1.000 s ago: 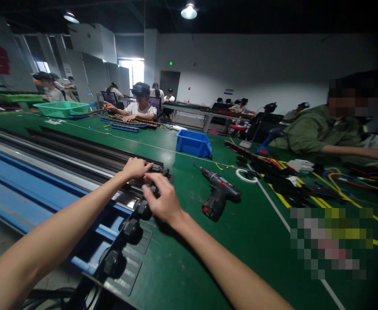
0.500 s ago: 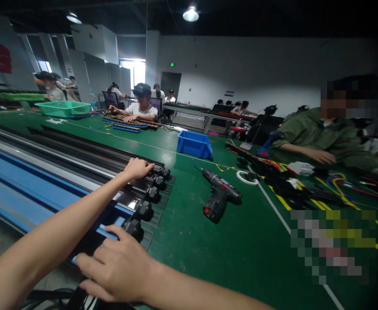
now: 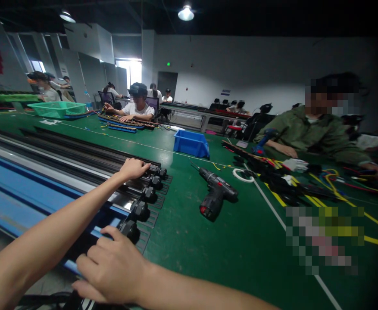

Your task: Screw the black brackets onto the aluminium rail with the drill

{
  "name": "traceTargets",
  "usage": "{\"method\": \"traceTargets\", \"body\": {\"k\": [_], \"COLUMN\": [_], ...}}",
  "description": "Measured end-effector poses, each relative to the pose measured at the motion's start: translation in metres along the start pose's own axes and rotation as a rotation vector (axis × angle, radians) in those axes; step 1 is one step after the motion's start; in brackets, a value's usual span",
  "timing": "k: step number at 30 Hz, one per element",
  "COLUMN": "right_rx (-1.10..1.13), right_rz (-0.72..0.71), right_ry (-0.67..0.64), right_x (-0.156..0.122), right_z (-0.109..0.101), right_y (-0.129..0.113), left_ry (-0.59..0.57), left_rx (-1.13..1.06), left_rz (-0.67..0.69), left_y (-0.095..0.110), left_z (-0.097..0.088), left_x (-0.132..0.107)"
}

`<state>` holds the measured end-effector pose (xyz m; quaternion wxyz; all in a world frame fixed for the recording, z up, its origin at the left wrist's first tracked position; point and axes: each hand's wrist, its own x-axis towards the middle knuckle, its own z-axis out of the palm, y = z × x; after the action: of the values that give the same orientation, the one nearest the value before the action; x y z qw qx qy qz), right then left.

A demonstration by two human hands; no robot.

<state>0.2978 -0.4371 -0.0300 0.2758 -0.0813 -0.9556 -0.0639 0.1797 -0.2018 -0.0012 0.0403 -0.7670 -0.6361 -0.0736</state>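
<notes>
Several long black, silver and blue metal profiles (image 3: 40,183) lie side by side, with black cable glands (image 3: 140,210) and slotted black tabs at their right ends. My left hand (image 3: 133,168) reaches across them and is closed over a black profile (image 3: 95,157) near its gland end; its fingertips are partly hidden. Nearer to me, my right hand (image 3: 113,262) curls around the end of the nearest blue profile (image 3: 72,266), index finger bent over the top. Black cables hang below that hand. A black cordless drill (image 3: 216,193) rests on the green table, right of the glands.
A blue bin (image 3: 191,144) and a green basket (image 3: 57,110) stand farther back on the table (image 3: 182,258). A white ring (image 3: 243,175) and bundled wires (image 3: 331,178) lie right. One person in a green jacket (image 3: 318,129) sits there; another works across the table.
The view has shifted slightly, so most things sit a little farther left. Both my hands stay on the profiles. At the right, the person in green has shifted a little.
</notes>
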Motion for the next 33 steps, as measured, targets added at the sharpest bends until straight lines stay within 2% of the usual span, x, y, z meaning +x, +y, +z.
{"method": "traceTargets", "body": {"k": [9,23,26,29,31,33], "right_rx": [0.022,0.03,0.023,0.028,0.016,-0.007], "right_rz": [-0.03,-0.028,-0.035,-0.062,-0.035,0.058], "right_ry": [0.001,-0.003,0.031,0.061,0.096,0.132], "right_x": [0.006,0.008,0.006,0.005,0.003,-0.002], "right_z": [0.009,0.006,-0.004,-0.024,-0.04,-0.053], "right_y": [0.004,0.003,0.001,0.009,0.026,0.052], "left_ry": [0.006,0.0,0.003,0.003,0.007,0.013], "left_rx": [-0.01,-0.008,-0.011,-0.021,-0.022,-0.023], "left_rz": [0.01,0.019,0.027,0.029,0.038,0.042], "left_y": [0.001,-0.001,-0.002,-0.003,-0.003,-0.002], "left_z": [-0.002,-0.001,0.0,0.0,0.001,0.001], "left_x": [-0.002,-0.001,-0.001,0.0,0.0,0.0]}}
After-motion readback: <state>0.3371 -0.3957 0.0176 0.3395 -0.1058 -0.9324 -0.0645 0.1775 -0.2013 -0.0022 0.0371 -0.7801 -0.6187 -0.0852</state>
